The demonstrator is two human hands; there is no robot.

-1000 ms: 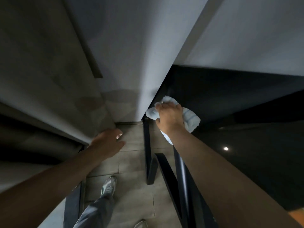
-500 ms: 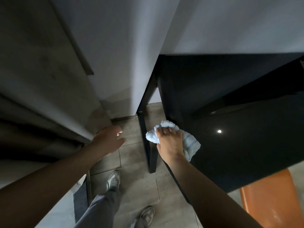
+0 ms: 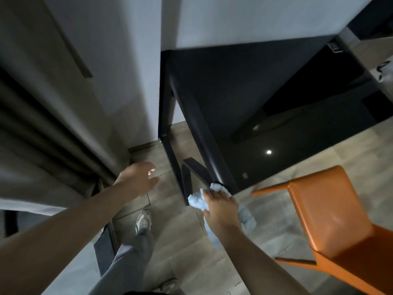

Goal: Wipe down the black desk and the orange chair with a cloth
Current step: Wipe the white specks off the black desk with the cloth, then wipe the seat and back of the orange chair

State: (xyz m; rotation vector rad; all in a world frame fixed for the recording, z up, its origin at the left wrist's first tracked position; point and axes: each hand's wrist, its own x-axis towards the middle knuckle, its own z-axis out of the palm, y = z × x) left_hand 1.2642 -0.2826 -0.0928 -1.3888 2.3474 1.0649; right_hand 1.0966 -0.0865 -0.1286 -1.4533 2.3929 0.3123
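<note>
I saw the right hand reaching forward and down, palm down, fingers curled over a bunched pale-blue cloth and clutching it. The cloth was pressed against the near corner of the black bench, where the top's edge met the leg; part of the cloth trailed out under the wrist toward the right. The right forearm ran up from the lower edge of the view, nearly straight.

The left hand was held out over the tiled floor, empty, fingers loosely spread and slightly bent, near the foot of a grey curtain (not touching it, as far as I could tell). Its forearm stretched in from the lower left.

The orange chair stood just right of the right hand, beside the bench's near edge. Below, a shoe and a grey trouser leg showed between the arms.
</note>
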